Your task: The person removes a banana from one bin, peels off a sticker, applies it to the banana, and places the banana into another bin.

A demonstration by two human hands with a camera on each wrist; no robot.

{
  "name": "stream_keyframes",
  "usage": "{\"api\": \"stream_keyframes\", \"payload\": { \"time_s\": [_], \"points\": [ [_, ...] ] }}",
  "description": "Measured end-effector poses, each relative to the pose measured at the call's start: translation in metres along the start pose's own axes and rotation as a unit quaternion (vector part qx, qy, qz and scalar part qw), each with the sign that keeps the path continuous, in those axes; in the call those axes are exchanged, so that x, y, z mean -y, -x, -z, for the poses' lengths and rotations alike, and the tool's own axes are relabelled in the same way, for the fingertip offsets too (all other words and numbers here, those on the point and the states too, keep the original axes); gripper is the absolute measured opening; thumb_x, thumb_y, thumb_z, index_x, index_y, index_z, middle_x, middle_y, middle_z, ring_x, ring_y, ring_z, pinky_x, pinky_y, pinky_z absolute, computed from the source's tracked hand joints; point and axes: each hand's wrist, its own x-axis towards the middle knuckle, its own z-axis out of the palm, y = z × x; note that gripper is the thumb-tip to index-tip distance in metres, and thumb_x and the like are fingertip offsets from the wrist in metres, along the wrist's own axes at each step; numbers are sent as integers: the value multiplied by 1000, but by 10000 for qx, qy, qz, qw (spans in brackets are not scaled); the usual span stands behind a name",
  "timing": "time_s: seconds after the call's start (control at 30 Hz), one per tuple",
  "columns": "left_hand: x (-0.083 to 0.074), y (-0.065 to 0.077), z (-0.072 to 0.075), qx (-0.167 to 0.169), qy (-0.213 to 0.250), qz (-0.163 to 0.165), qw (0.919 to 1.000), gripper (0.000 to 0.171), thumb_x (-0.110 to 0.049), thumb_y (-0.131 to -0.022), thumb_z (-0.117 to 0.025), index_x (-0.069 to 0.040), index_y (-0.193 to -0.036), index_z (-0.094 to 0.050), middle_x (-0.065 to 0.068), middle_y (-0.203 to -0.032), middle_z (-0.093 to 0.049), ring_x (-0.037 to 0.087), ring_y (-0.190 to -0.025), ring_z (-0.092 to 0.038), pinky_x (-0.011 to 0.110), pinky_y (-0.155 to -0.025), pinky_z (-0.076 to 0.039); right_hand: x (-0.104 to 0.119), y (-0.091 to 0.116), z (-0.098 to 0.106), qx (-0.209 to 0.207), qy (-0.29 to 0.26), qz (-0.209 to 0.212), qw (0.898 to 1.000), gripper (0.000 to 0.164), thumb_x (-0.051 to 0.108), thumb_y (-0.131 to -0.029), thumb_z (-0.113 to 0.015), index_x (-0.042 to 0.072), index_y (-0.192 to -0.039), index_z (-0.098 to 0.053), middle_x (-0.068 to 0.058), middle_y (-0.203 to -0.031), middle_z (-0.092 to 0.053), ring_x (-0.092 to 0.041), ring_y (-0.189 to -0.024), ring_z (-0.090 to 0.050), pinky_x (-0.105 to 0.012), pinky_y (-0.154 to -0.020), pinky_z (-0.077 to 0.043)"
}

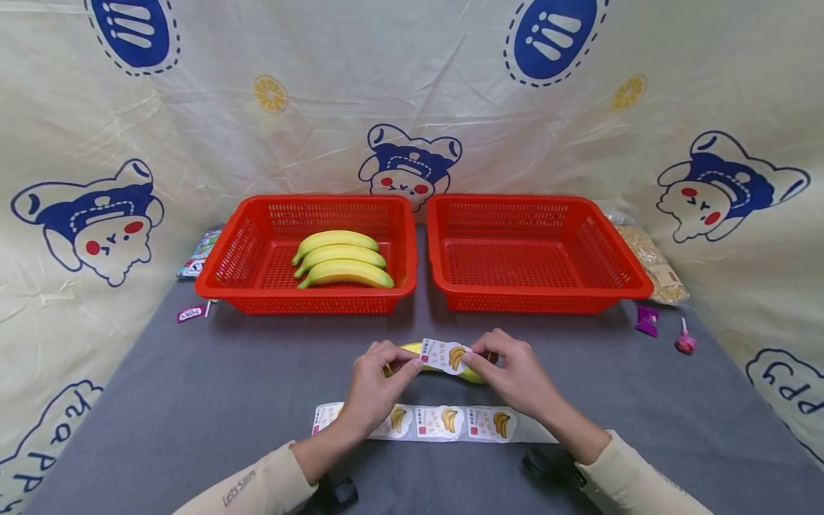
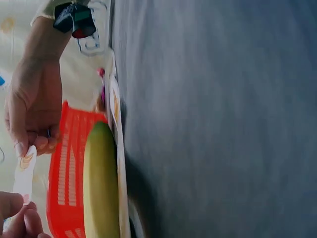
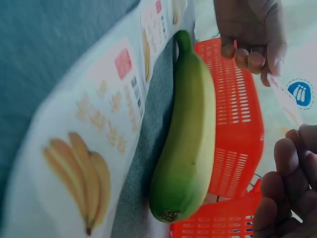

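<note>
Two red baskets (image 1: 305, 305) (image 1: 521, 301), four bananas (image 1: 347, 272) — three in one basket, one on the bench (image 1: 244, 379) — two hands (image 1: 378, 378) (image 1: 520, 372), five labels (image 1: 436, 350): one held, four showing on one strip (image 1: 536, 430).

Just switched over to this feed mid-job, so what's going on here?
A person holds a banana-print sticker in the air, left grip pinching one end and right grip the other. Below it, a single banana lies on the grey cloth, not yet labelled by this sticker. A sticker strip lies nearer the person. Three bananas sit in the left red basket.
</note>
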Motion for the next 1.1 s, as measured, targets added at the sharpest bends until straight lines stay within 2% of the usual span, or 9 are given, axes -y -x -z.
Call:
{"api": "stream_keyframes", "payload": {
  "time_s": [0.1, 0.2, 0.33, 0.47, 0.57, 0.7, 0.87, 0.97, 1.1],
  "points": [
    [5, -6, 4, -71, -391, -22, 9992, 9, -14, -80, -74, -12, -88, -76, -2, -71, -62, 17, -71, -52, 26, -64, -44, -2, -10, -5, 84, 123, -85, 9999, 7, 19, -83, -71, 19, -78, -66, 7, -73, -54, -5, -67, -47, -21, -58, -39],
    [7, -12, 7, -54, -543, 133, 9984, 15, -17, -78, -76, -13, -92, -76, -2, -72, -62, 18, -72, -52, 24, -64, -43, -4, -17, -9, 161, 120, -81, 9998, 6, 18, -83, -71, 19, -78, -67, 6, -73, -54, -6, -67, -47, -21, -58, -39],
    [8, -18, 10, 42, -401, 348, 9986, 16, -18, -77, -77, -13, -92, -75, -2, -73, -59, 15, -73, -50, 19, -63, -40, -3, -22, -12, 325, 69, -48, 9994, 5, 17, -83, -71, 19, -79, -67, 6, -73, -54, -5, -69, -47, -21, -61, -40],
    [9, -23, 12, 107, -243, 259, 9993, 9, -16, -78, -76, -11, -84, -73, 0, -72, -60, 14, -72, -49, 20, -65, -40, -3, -25, -14, 384, 83, 23, 9992, 6, 17, -82, -71, 19, -78, -67, 7, -73, -54, -5, -69, -46, -20, -62, -41],
    [10, -27, 13, 210, -388, 251, 9987, 5, -17, -78, -75, -13, -80, -73, -2, -72, -61, 12, -73, -47, 24, -70, -38, -4, -27, -15, 326, 177, 120, 9992, 7, 17, -80, -73, 18, -76, -67, 6, -72, -55, -6, -68, -46, -21, -61, -40],
    [12, -31, 13, 468, -749, 469, 9950, 4, -20, -79, -74, -16, -79, -72, -4, -75, -60, 12, -78, -46, 30, -78, -35, -7, -30, -17, 356, 533, 79, 9979, 10, 20, -78, -75, 16, -75, -66, 5, -72, -56, -7, -68, -44, -22, -61, -39],
    [14, -36, 10, 793, -1136, 747, 9875, 6, -22, -79, -73, -16, -80, -72, -3, -77, -57, 13, -82, -44, 35, -84, -29, -11, -32, -20, 643, 981, -273, 9927, 16, 28, -78, -76, 17, -73, -65, 4, -70, -53, -8, -69, -42, -22, -61, -35],
    [15, -38, 7, 880, -1357, 780, 9837, 7, -23, -79, -73, -16, -78, -71, -4, -75, -55, 13, -81, -43, 35, -83, -29, -12, -34, -21, 733, 1152, -368, 9900, 18, 30, -78, -75, 18, -71, -64, 5, -67, -52, -9, -69, -41, -23, -61, -33],
    [15, -39, 4, 881, -1549, 618, 9820, 9, -23, -78, -73, -15, -74, -69, -3, -72, -53, 13, -79, -42, 33, -79, -28, -12, -35, -22, 794, 1312, -350, 9876, 21, 32, -78, -75, 19, -69, -62, 7, -63, -50, -9, -68, -40, -23, -61, -31]
  ]
}}
